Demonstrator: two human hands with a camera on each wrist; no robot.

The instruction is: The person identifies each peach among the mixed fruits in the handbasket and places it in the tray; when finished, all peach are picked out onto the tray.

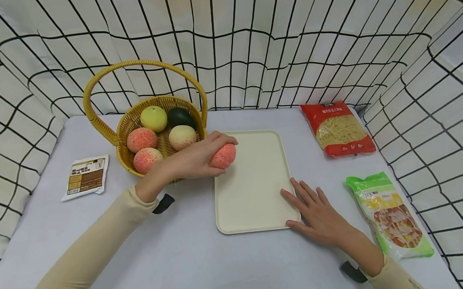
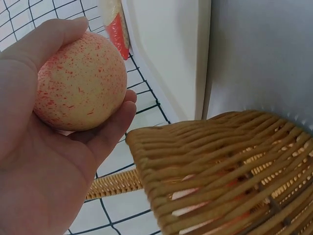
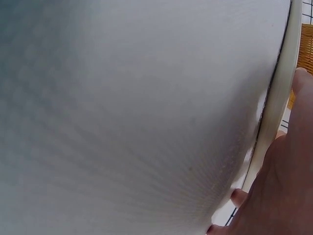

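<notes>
Peach [image 1: 224, 156] is located above the left edge of the tray [image 1: 252, 198], gripped by the curled fingers [image 1: 226, 140] of the left hand [image 1: 199, 157]. Right hand [image 1: 317, 213] rests, fingers extended and spread, at the tray's right edge.

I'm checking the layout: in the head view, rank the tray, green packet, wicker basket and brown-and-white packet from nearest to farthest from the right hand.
1. Tray, on the left, touched by the right hand.
2. Green packet, right of the hand.
3. Wicker basket, left of the tray.
4. Brown-and-white packet, far left.
</notes>
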